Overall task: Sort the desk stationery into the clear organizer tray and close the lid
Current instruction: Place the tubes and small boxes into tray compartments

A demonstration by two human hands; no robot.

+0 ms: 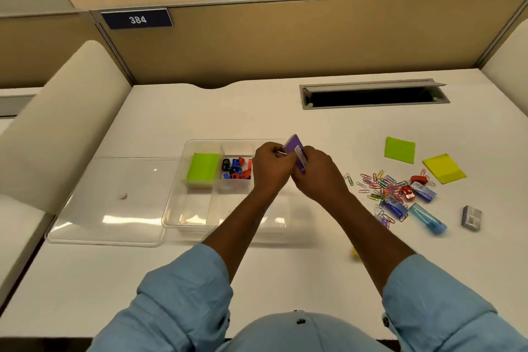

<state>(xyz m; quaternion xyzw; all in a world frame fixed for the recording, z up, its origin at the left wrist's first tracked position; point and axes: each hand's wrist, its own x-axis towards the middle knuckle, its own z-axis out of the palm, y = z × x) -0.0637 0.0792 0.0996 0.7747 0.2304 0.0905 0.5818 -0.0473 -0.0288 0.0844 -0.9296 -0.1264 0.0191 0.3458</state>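
Both hands meet above the clear organizer tray (183, 208) and hold a small purple box (294, 143). My left hand (270, 168) pinches its left side and my right hand (315, 171) grips its right side. In the tray, a green sticky-note pad (202, 169) fills the far-left compartment and several black, blue and red sharpeners (235, 169) lie in the one beside it. The clear lid (108, 203) lies flat on the desk to the tray's left.
To the right lie a heap of coloured paper clips (380, 186), blue staplers (427, 218), a red staple remover (418, 179), a small staple box (471, 217), a green note pad (399, 150) and a yellow one (444, 168). A cable slot (374, 94) sits at the back.
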